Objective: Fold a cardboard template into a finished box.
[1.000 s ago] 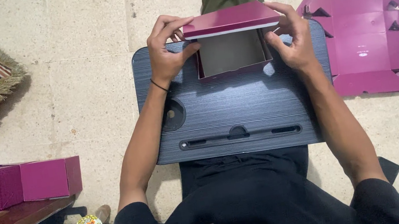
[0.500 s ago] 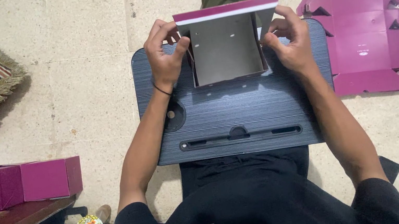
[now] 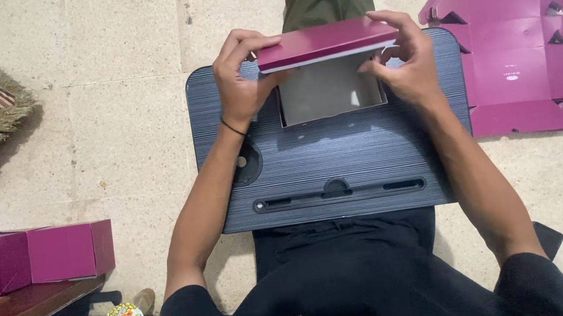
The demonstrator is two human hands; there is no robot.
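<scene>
Magenta box (image 3: 328, 69) sits at the far edge of the dark lap desk (image 3: 342, 164), grey inside showing; left hand (image 3: 240, 82) and right hand (image 3: 407, 61) pinch its two ends, fingers curled over the raised top flap, apparently steadying it; flat carton blanks (image 3: 514, 49) lie right; finished boxes (image 3: 29, 259) left.

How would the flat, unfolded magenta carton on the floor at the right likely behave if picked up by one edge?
The flat carton blank looks like thin card, so probably light for its spread. Its many scored creases and loose flaps suggest it would sag or fold along those lines rather than stay rigid. Lying flat on the stone floor, it should slide when pushed, not roll or tip.
</scene>
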